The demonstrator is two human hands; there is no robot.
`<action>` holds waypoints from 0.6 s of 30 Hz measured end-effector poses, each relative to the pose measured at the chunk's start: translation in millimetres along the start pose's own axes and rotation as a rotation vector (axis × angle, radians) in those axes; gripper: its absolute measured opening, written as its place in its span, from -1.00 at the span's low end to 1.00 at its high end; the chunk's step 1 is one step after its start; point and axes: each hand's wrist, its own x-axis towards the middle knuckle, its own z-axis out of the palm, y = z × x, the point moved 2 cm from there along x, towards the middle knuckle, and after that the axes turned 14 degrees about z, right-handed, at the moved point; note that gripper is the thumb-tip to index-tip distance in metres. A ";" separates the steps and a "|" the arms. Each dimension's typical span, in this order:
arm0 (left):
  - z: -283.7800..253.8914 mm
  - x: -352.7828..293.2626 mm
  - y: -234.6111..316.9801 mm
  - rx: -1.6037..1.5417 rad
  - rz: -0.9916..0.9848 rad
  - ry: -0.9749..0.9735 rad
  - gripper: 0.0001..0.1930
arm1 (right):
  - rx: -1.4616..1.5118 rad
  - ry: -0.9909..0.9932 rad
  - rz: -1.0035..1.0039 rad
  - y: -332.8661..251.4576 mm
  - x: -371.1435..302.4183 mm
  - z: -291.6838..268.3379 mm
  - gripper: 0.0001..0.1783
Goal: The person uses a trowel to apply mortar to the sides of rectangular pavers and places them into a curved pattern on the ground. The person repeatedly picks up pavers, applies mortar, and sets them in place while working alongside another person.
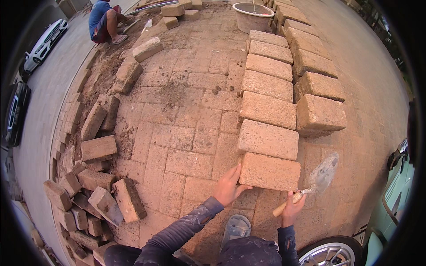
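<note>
A brown paving block (270,171) lies at the near end of a row of blocks. My left hand (230,186) grips its left end, fingers along the end face and thumb under the near edge. My right hand (293,207) is closed round the wooden handle of a trowel (325,170), with its fingertips by the block's near right corner. The trowel's mortar-smeared blade points away to the right. Just beyond sits another paving block (268,139), close against the held one.
A second row of blocks (321,113) runs along the right. Loose blocks (128,200) are heaped at left. A mortar tub (253,17) stands far off, and a person (105,22) squats far left. A vehicle wheel (333,253) is near right; cars (44,44) stand at left.
</note>
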 end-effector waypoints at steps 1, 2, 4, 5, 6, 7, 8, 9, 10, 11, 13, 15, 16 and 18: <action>-5.4 1.3 -2.7 0.006 0.015 0.001 -0.20 | -0.019 -0.019 -0.007 3.1 4.2 -0.2 -0.50; -11.5 3.8 -6.5 0.020 0.022 -0.090 -0.22 | -0.033 -0.035 -0.024 3.5 8.3 -2.2 -0.49; -32.7 6.6 -11.8 0.044 0.017 -0.277 -0.26 | -0.068 -0.067 -0.052 3.2 10.2 -4.0 -0.47; -50.2 11.3 -19.3 0.085 0.022 -0.498 -0.38 | -0.096 -0.083 -0.053 6.8 10.6 -5.8 -0.47; -73.4 9.6 -26.3 0.179 0.095 -0.546 -0.51 | -0.121 -0.097 -0.060 8.3 11.6 -6.8 -0.46; -93.7 5.3 -33.3 0.261 0.169 -0.587 -0.63 | -0.158 -0.102 -0.074 9.1 14.8 -10.9 -0.45; -125.5 1.8 -41.2 0.342 0.125 -0.666 -0.74 | -0.093 -0.067 -0.118 11.9 13.5 -10.0 -0.46; -156.1 -5.0 -50.6 0.414 0.085 -0.742 -0.82 | -0.031 -0.024 -0.165 16.0 13.9 -8.2 -0.47; -191.6 -28.8 -62.9 0.464 0.102 -0.603 -0.85 | 0.044 -0.005 -0.197 18.8 10.7 2.1 -0.47; -218.4 -44.7 -70.8 0.537 0.019 -0.626 -0.86 | 0.050 0.038 -0.254 8.3 9.2 2.8 -0.49; -268.9 -71.4 -66.5 0.618 -0.129 -0.545 -0.82 | 0.053 0.139 -0.355 -28.8 -4.9 -5.3 -0.53; -312.4 -133.3 -71.6 0.626 -0.480 -0.517 -0.74 | 0.082 0.021 -0.331 -61.1 -32.4 11.0 -0.58; -321.5 -162.2 -69.3 0.749 -0.504 -0.333 -0.67 | 0.100 -0.026 -0.326 -75.0 -40.6 19.2 -0.61; -317.3 -228.0 -58.2 0.976 -0.554 0.043 -0.50 | 0.163 -0.159 -0.310 -77.6 -49.7 41.2 -0.65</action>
